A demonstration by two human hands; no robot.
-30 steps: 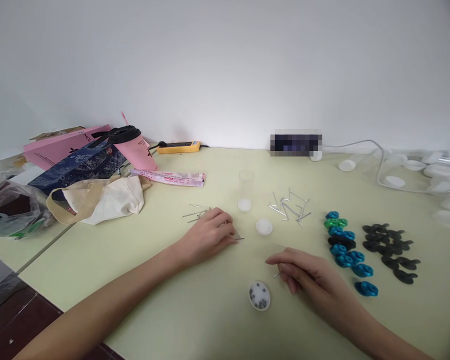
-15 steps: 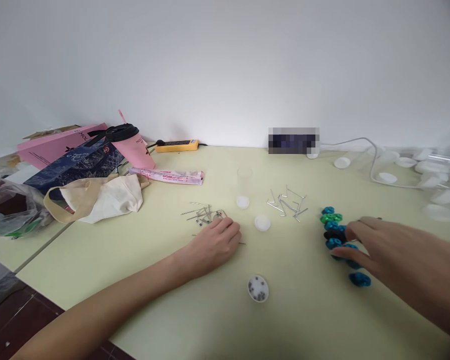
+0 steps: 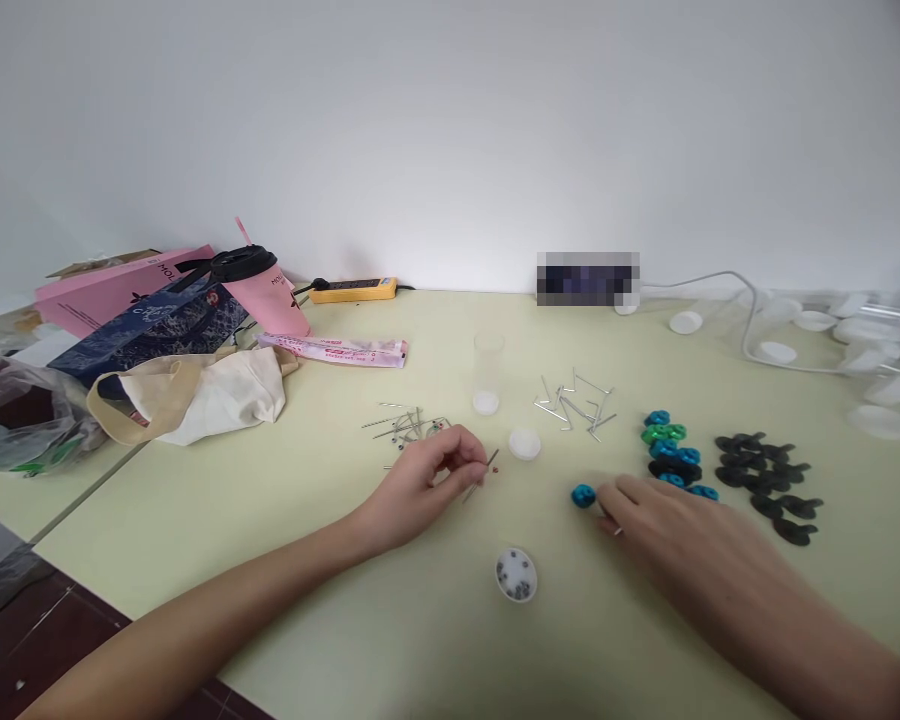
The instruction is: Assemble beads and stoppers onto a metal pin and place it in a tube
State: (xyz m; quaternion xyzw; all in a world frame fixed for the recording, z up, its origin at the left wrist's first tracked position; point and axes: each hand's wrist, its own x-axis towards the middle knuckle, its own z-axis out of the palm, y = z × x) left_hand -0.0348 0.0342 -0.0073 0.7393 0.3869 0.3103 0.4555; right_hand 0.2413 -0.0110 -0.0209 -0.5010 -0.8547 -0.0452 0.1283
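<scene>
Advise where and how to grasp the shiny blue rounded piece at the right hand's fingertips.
Best pinch the shiny blue rounded piece by its exposed left side, coming from the left: the right hand crowds its right side. The left hand pinches a thin metal rod, so that hand may need freeing first.

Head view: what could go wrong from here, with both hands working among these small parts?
1. The left hand pinches a thin grey metal rod at its fingertips; it might slip.
2. The shiny blue lobed part sits right at the tips of the right hand, so it could roll free.
3. A shallow white round dish of small grey pieces lies between the forearms; a bump might spill it.
</scene>
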